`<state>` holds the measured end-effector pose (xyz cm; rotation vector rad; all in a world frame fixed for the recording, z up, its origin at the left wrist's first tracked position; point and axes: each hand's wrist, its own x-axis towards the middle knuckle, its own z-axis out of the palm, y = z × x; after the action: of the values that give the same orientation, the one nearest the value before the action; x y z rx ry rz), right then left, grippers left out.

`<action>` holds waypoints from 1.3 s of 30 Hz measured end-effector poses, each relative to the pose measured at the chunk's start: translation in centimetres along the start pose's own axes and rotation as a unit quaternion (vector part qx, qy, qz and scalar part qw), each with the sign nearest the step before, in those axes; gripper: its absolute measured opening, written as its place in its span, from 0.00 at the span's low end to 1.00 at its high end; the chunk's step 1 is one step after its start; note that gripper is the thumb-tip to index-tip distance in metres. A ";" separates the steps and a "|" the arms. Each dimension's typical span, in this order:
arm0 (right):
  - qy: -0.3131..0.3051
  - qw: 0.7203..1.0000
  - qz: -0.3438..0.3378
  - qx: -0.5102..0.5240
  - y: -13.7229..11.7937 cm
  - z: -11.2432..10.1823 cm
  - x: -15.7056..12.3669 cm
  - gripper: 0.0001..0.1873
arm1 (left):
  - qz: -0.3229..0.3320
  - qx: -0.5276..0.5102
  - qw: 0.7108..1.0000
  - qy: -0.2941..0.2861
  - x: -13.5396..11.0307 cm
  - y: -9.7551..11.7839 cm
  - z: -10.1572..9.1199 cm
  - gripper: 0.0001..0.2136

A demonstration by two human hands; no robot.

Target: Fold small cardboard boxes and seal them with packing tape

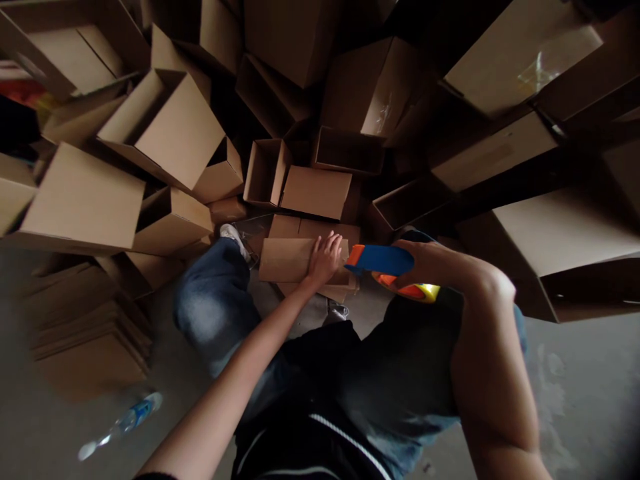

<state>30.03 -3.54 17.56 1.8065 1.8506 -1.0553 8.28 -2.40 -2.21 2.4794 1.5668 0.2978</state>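
A cardboard box (283, 260) sits on the floor between my legs, one flap folded over its top. My left hand (326, 259) lies flat on that flap near its right end, fingers stretched out and holding nothing. In my right hand (423, 262) is a blue and orange tape dispenser (383, 259), its orange front end close to the box's right edge. A roll of tape with yellow and orange colouring shows under the dispenser's body. My right fingers are wrapped round the dispenser and partly hidden behind it.
Many open cardboard boxes (180, 130) are piled in front and on both sides. Flattened cardboard sheets (93, 333) lie stacked at the left. A clear plastic bottle (123, 425) with a blue label rests on the grey floor (575, 393) near that stack.
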 end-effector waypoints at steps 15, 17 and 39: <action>-0.007 1.000 -0.004 -0.015 0.2 0.3 0.7 0.33 | -0.036 -0.018 0.999 0.022 0.2 1.1 -0.1 0.17; -0.006 1.000 -0.001 -0.012 0.0 0.3 0.8 0.33 | -0.041 -0.015 0.999 0.016 0.4 1.4 0.0 0.17; 0.021 0.999 -0.004 -0.028 0.1 1.1 1.4 0.36 | -0.059 -0.020 0.998 0.002 0.3 2.4 0.3 0.18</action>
<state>29.71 -3.37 15.83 1.8032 1.8939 -0.9669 10.53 -3.12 -1.80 2.3466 1.6837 0.3122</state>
